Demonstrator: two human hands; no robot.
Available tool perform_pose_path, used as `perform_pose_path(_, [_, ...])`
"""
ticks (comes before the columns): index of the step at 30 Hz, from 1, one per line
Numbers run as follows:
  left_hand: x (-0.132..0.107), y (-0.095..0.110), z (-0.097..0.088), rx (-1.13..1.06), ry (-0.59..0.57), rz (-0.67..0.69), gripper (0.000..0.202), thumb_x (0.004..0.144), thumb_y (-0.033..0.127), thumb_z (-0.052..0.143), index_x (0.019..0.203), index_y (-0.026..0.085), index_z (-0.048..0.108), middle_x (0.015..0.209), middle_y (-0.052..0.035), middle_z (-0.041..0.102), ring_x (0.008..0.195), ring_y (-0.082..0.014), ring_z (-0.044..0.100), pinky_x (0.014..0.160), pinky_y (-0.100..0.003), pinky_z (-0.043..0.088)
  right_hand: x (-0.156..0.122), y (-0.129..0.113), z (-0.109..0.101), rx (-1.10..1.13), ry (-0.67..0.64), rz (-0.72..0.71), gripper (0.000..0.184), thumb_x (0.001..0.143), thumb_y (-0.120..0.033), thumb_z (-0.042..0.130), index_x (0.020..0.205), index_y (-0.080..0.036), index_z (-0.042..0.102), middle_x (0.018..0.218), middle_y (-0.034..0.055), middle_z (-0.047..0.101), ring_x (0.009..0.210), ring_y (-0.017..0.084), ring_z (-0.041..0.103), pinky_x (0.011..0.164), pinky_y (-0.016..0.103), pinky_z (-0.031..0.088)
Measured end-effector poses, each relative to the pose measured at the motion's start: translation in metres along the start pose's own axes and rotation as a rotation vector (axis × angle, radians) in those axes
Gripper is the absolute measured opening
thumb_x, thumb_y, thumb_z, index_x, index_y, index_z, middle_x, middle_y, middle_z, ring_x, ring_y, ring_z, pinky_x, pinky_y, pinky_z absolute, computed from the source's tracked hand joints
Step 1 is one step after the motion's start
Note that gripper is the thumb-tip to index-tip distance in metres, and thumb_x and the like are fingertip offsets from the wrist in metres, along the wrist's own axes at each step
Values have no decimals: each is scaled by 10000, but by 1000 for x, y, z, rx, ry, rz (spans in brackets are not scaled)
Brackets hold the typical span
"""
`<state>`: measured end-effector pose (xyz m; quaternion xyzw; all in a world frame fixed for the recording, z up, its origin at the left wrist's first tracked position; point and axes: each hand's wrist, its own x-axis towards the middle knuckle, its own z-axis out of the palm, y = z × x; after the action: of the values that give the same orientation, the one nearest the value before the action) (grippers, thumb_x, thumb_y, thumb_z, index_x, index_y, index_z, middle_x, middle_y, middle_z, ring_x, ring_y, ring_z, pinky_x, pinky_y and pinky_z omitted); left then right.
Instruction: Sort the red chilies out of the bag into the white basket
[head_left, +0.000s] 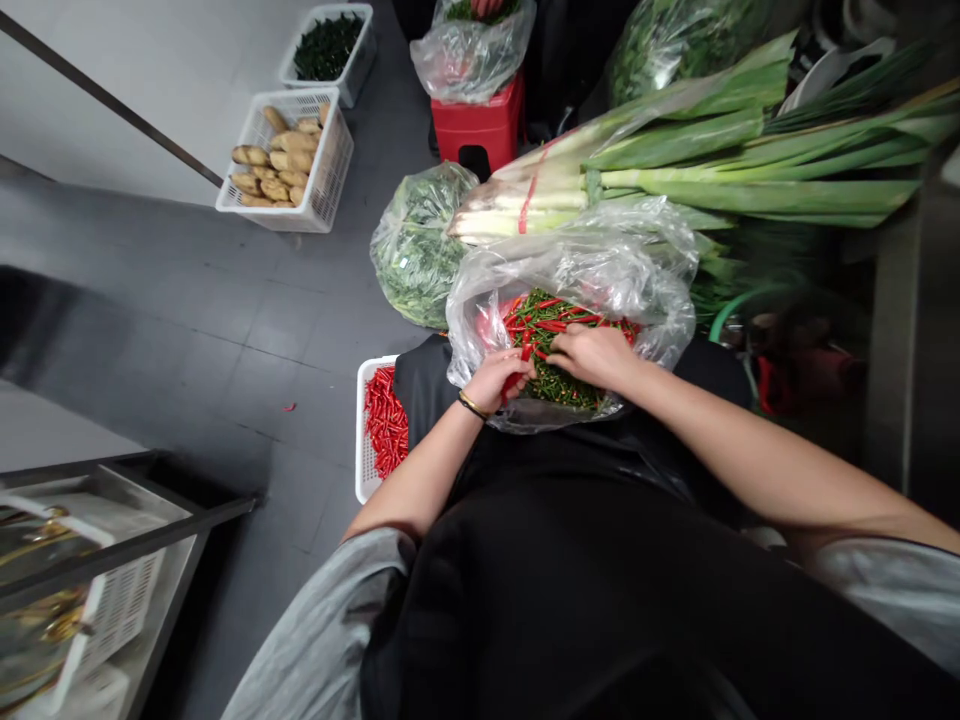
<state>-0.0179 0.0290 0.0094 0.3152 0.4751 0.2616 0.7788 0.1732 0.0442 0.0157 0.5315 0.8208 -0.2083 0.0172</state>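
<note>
An open clear plastic bag [570,250] rests on my lap, filled with red chili peppers [555,325] and a mass of green stems [574,385]. My left hand [498,380] is closed around several red chilies at the bag's left side; red shows between its fingers. Over the middle of the bag, my right hand [592,355] has its fingers bent and pinched at a red chili, close to the left hand's fingertips. Beside my left thigh, a white plastic basket [363,470] holds loose red chilies [386,420].
Leeks [675,180] and a bag of leafy greens [424,245] lie just beyond. Baskets of brown root vegetables [285,165] and dark green produce [326,47] stand far left. Another person's hand [487,8] is over a bag by a red stool [480,125]. A metal rack [187,525] stands left.
</note>
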Motion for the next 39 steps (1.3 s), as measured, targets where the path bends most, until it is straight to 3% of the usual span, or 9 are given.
perform_pose_path(4, [-2,-2,-4,-12,56,-59,165,635,266,665,719,151,583,480,47,476,351,-45,338,351,-191,154,5,-4,12,-135,-107,-24,276,941,-212,422,849,-157,676,972,178,667,727,248,658,566,317,407])
perform_pose_path(9, [10,-5,8,-2,171,-136,434,676,548,731,696,188,490,395,117,269,313,-34,207,346,-187,131,-1,-15,-10,-187,-56,-128,289,970,-264,410,904,-179,678,949,108,706,812,209,670,628,275,432])
perform_pose_path(15, [12,-3,15,-16,148,57,580,530,579,837,661,205,413,393,118,308,328,-30,223,350,-191,137,-8,-9,-21,-73,-183,-364,297,977,-258,404,949,-186,690,952,75,695,844,181,657,710,259,442])
perform_pose_path(19, [9,6,5,-42,273,73,404,691,464,762,623,160,505,404,74,405,327,-41,321,344,-197,215,18,15,-17,-109,-102,-155,389,971,-435,430,1149,-197,682,1132,130,636,937,226,637,779,308,456])
perform_pose_path(23, [7,12,-10,-216,253,39,279,737,346,728,687,121,571,637,-31,640,527,-106,608,437,-198,429,18,25,6,-248,-22,-67,439,962,-371,453,1368,-241,562,1240,161,581,1081,275,570,869,362,432])
perform_pose_path(26, [3,13,-14,-227,203,-17,204,748,265,720,753,97,606,763,-92,707,617,-148,677,557,-250,537,-8,23,8,-304,-68,-154,364,950,-293,456,1231,-189,664,1087,165,641,1038,285,575,856,371,424])
perform_pose_path(30, [3,13,-12,-195,214,-60,120,742,185,677,756,94,600,652,-68,681,511,-142,639,530,-261,533,-22,25,-22,-212,-230,-220,271,911,-335,528,1004,-215,753,984,100,694,908,241,632,814,341,435])
perform_pose_path(35, [3,14,-12,-161,222,-65,153,696,119,591,846,109,617,556,-24,627,429,-125,568,432,-224,452,22,15,-40,-162,-127,165,425,964,-422,400,1047,-172,733,1024,144,717,900,273,668,738,352,467])
perform_pose_path(39, [3,13,-16,-215,182,-50,120,636,98,586,754,119,582,660,-45,661,546,-136,626,502,-244,504,39,13,-17,-206,-240,198,358,918,-365,494,1009,-113,732,1062,202,710,935,299,672,716,350,479])
